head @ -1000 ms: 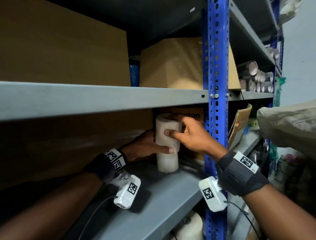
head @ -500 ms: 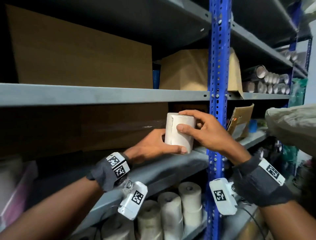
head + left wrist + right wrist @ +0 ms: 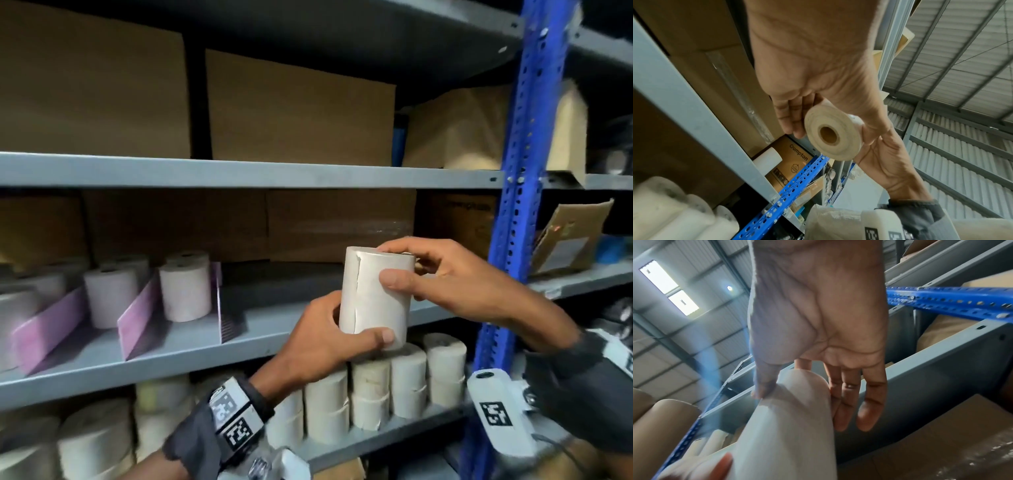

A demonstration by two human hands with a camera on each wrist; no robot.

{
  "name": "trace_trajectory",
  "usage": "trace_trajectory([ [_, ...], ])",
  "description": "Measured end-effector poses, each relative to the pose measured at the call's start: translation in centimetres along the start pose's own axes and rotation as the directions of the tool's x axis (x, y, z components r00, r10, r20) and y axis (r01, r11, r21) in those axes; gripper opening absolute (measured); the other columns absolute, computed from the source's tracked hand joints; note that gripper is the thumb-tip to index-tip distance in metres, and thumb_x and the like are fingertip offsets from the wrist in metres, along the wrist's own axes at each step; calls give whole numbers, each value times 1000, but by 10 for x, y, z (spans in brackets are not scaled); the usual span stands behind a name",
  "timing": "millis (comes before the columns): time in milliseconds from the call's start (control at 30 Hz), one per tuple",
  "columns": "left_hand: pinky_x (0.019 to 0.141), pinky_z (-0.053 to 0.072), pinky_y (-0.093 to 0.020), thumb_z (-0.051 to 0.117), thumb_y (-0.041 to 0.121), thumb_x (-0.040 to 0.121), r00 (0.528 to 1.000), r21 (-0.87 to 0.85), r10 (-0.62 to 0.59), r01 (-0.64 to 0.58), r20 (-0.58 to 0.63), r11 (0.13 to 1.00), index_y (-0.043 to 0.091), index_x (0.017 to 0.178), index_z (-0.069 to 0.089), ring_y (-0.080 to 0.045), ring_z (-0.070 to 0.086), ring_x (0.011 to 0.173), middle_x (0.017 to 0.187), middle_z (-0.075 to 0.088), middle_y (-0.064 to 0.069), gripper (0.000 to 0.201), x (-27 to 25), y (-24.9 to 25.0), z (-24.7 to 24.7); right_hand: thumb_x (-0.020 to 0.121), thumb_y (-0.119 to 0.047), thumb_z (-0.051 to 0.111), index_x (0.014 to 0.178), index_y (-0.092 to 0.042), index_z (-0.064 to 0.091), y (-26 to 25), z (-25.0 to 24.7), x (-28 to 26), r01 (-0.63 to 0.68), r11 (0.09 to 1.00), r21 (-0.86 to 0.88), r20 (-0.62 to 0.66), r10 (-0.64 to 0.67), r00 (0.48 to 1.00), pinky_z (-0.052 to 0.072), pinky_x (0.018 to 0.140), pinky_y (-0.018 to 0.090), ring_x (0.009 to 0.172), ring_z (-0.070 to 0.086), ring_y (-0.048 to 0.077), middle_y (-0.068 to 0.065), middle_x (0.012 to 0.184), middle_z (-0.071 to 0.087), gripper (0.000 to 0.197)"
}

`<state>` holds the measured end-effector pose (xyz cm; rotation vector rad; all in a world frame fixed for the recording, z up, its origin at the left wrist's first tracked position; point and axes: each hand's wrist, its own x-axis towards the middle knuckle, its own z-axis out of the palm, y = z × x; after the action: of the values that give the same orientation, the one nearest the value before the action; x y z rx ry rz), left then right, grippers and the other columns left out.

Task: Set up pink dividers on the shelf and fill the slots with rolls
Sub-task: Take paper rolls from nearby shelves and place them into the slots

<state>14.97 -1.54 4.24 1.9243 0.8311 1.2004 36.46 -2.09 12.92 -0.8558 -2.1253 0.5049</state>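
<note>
A white paper roll (image 3: 371,301) is held upright in the air in front of the grey middle shelf (image 3: 178,349). My left hand (image 3: 329,339) grips its lower part, thumb across the front. My right hand (image 3: 411,270) pinches its top rim. The left wrist view shows the roll's end and hollow core (image 3: 830,134). The right wrist view shows its side (image 3: 793,426) under my thumb. Three pink dividers (image 3: 138,315) stand on the shelf at the left, the rightmost (image 3: 222,308) edge-on. Rolls (image 3: 185,287) fill the slots between them.
Bare shelf lies right of the last divider, with brown boxes (image 3: 335,222) behind it. A blue perforated upright (image 3: 513,205) stands at the right. Several stacked rolls (image 3: 376,387) fill the shelf below. Cardboard boxes (image 3: 298,116) sit on the shelf above.
Both hands lifted the roll off another roll beside the blue upright and carried it left and outward. The view swung left, bringing the dividers and filled slots into sight.
</note>
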Motion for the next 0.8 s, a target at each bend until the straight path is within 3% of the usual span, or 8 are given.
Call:
trace_trajectory([
  [67,88,62,-41,87,47,70,999,17,-7,7,-32,1000,32,120,65,-12,72,105,114,74,8,57,-25,2,-8,75,-57,71,112,-49,66,-16,11,-2,4,1000,-24,61,-3,998,50,74,11,99,65,-3,-21,110,69,38],
  [167,88,63,-39,87,48,71,996,53,-12,17,-83,998,37,118,65,-9,71,105,114,74,11,53,-65,6,-25,75,-65,70,113,-49,66,-40,34,-2,24,998,-51,149,-16,989,55,81,24,104,65,0,-21,113,69,42],
  [300,88,62,-46,86,52,72,988,110,-22,39,-152,993,35,123,63,-13,70,107,117,72,8,58,-118,11,-46,71,-73,68,111,-49,67,-70,70,-5,61,996,-61,235,-45,971,51,84,27,104,64,-2,-22,114,68,47],
  [433,88,61,-47,88,42,74,969,104,-42,70,-245,992,33,127,63,-15,70,108,118,72,6,59,-177,11,-72,62,-82,68,112,-47,68,-97,120,-7,60,997,-48,258,-46,965,52,94,40,111,61,-1,-24,120,66,60],
  [500,91,60,-41,87,38,76,951,87,-43,73,-305,994,36,131,60,-14,68,113,123,71,8,62,-207,10,-84,61,-81,68,112,-50,66,-110,148,-9,69,997,-42,260,-55,964,49,99,40,114,57,-5,-29,121,63,60],
  [600,89,58,-26,85,42,79,914,126,-12,69,-406,990,47,136,54,-7,66,114,126,69,17,66,-249,8,-97,66,-73,71,109,-54,66,-132,185,-10,92,996,1,280,-89,956,49,89,28,113,55,-11,-33,119,61,47],
  [700,92,56,-23,82,45,81,846,189,22,94,-533,977,53,137,50,1,63,115,126,66,26,64,-284,8,-102,65,-71,71,103,-66,62,-152,216,-6,131,991,-16,294,-120,948,44,82,16,113,51,-17,-43,115,57,39],
  [800,88,46,-7,76,51,83,756,287,78,149,-649,946,58,133,49,7,59,117,126,62,34,57,-305,6,-108,62,-78,66,104,-60,65,-162,243,7,151,986,-72,273,-126,954,50,89,26,112,52,-12,-36,114,61,46],
])
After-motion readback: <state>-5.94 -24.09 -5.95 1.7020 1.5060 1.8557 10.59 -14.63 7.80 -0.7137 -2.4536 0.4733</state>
